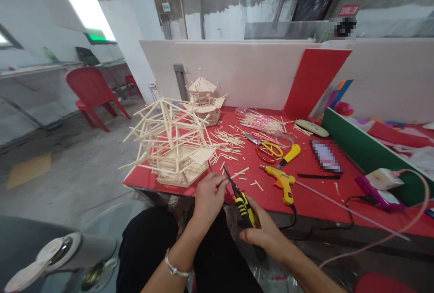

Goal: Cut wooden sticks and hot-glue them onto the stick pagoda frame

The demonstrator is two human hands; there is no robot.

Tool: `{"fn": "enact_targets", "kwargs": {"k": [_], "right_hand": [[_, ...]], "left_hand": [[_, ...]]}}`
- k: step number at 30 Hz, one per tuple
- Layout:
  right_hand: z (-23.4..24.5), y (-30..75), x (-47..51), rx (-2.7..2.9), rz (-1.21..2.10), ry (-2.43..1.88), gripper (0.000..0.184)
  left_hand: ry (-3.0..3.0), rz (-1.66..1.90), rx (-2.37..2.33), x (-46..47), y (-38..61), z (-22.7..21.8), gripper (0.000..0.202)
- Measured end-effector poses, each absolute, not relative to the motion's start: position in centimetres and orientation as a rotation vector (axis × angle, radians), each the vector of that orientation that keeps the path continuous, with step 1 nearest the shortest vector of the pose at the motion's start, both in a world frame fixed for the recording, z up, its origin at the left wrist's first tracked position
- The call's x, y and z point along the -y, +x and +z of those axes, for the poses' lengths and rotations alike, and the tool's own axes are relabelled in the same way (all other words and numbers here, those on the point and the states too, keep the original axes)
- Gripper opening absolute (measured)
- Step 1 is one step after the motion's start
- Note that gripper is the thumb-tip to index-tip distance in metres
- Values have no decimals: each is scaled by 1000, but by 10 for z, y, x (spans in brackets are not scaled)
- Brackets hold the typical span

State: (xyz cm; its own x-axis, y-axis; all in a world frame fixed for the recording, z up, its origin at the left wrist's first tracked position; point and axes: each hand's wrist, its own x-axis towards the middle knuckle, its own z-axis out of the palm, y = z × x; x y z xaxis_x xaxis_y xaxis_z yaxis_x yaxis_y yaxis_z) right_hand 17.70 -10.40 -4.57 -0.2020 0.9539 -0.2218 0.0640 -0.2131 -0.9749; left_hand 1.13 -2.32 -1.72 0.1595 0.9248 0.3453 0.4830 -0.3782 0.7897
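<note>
My right hand point(262, 232) grips the yellow-and-black handles of a pair of cutting pliers point(241, 200), whose dark jaws point up toward my left hand. My left hand point(208, 196) is pinched on a thin wooden stick point(221, 181) held at the plier jaws, at the red table's point(305, 193) near edge. Just left of it stands a large stick-built house model point(171, 144). A smaller stick pagoda point(204, 98) stands behind it.
Loose cut sticks point(230, 141) litter the table. A yellow glue gun point(281, 182), red-and-yellow scissors point(266, 148), a yellow utility knife point(290, 153), a phone point(326, 156) and a bag of sticks point(261, 121) lie to the right. Red chair point(90, 92) at left.
</note>
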Motion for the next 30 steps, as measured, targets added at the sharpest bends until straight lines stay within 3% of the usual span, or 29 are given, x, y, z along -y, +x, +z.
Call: {"fn": "enact_targets", "kwargs": {"k": [6,15,30], "right_hand": [[-32,179,105,1322,1549,-1279,77],[-30,189,107,1454,1521,-1343,92],[-36,191,105,1437,1524,-1328,91]], "left_hand": [[2021,1100,-1278,25,8,-18,27],[1623,874,-1080,17,1,-4,28],[1306,760,-988,9,3,-20,31]]}}
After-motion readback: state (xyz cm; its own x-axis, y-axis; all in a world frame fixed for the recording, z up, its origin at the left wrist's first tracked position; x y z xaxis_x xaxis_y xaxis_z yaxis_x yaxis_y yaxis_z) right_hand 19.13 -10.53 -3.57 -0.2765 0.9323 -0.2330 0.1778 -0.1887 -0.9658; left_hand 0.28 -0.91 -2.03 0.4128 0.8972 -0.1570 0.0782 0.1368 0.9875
